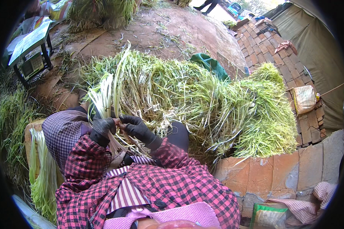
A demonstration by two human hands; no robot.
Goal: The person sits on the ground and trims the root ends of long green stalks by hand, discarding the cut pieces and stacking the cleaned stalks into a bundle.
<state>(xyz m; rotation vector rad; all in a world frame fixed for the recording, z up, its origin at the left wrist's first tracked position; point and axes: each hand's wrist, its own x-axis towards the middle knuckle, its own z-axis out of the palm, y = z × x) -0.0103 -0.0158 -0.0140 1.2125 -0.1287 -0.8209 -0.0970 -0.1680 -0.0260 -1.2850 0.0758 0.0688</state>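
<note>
My left hand [104, 126], in a dark fingerless glove, is closed around a bunch of pale long-stemmed leafy greens [103, 98] that stand upright above the fist. Close beside it, my right hand [134, 127], gloved alike, has its fingertips pinched on the lower end of a separate pale stalk [119, 86]. The fingertips of both hands nearly meet. Beyond them lies a long heap of green and straw-coloured stalks [172, 77]. At my left, a sorted bunch of pale-stemmed greens [44, 171] hangs over the edge of a yellowish block.
A digital scale [33, 61] stands at the upper left, near large green bundles [101, 13]. Green cloth [210, 65] lies behind the heap. To the right are a brick ledge [275, 54], a wrapped package [304, 98] and a tarpaulin [318, 48]. A person's legs [207, 6] show far off.
</note>
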